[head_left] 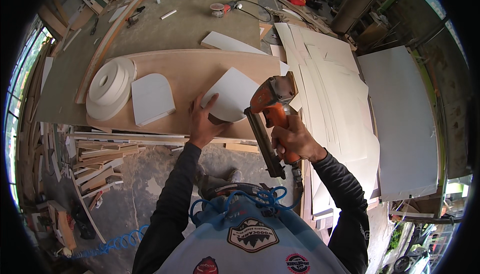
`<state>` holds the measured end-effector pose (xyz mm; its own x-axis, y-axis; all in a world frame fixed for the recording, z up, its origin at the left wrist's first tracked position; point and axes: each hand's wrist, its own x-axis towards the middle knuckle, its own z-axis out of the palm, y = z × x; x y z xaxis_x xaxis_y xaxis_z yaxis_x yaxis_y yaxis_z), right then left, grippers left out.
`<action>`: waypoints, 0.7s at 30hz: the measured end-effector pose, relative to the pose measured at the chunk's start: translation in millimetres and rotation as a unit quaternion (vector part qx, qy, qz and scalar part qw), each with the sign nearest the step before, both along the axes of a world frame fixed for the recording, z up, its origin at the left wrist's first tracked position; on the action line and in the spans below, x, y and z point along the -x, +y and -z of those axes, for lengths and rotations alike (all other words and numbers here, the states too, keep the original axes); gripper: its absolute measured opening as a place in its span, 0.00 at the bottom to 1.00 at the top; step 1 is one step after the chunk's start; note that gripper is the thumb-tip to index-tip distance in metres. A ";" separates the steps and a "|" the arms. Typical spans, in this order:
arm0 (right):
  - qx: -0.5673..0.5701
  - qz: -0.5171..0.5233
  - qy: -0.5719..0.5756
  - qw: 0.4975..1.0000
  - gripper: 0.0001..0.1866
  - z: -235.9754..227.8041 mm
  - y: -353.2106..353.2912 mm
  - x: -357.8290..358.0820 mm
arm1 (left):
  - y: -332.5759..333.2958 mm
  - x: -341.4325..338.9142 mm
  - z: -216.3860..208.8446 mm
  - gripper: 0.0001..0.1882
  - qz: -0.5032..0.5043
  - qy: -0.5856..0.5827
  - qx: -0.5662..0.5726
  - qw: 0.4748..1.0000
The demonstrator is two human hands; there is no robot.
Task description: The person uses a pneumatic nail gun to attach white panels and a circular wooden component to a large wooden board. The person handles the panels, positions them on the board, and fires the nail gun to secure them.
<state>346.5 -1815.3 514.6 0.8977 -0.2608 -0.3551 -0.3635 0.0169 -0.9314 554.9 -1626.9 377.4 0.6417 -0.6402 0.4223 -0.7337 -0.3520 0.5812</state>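
Note:
A white panel piece with a rounded edge (233,93) is tilted over the brown board (182,66) on the workbench. My left hand (204,124) grips its near left edge, with fingers on the top face and the thumb side toward the board. My right hand (299,141) is wrapped round the handle of an orange and black air nail gun (264,99). The gun's head is just right of the white piece, and its long magazine slants down toward me. Left of my left hand lies another white piece with a rounded end (152,98). Stacked white discs (111,85) stand beyond it.
Large white sheets (325,99) lie stacked to the right. An angle grinder (220,10) with its cord rests on the far bench. Wood offcuts (102,166) are piled at the left, and a blue coiled air hose (117,244) trails across the floor.

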 end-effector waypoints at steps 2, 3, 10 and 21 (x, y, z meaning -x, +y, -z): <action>-0.006 0.007 0.000 1.000 0.08 -3.9 3.7 -1.5 | -3.3 9.5 5.5 0.51 -0.046 -0.022 0.013 0.999; -0.011 0.010 -0.001 1.000 0.08 -6.8 6.8 -2.8 | -5.5 14.3 8.2 0.51 -0.068 -0.032 0.019 0.997; -0.003 0.002 0.001 1.000 0.08 -9.3 8.4 -3.8 | -17.2 37.3 -2.6 0.53 -0.112 0.018 0.009 0.994; -0.007 -0.004 -0.003 1.000 0.09 -9.2 10.4 -3.1 | -21.5 47.7 -6.0 0.54 -0.142 0.031 0.018 0.989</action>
<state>349.5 -1804.9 523.8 0.9021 -0.2494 -0.3522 -0.3573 0.0264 -0.9336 507.2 -1648.4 383.4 0.8188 -0.4151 0.3966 -0.5710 -0.5167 0.6379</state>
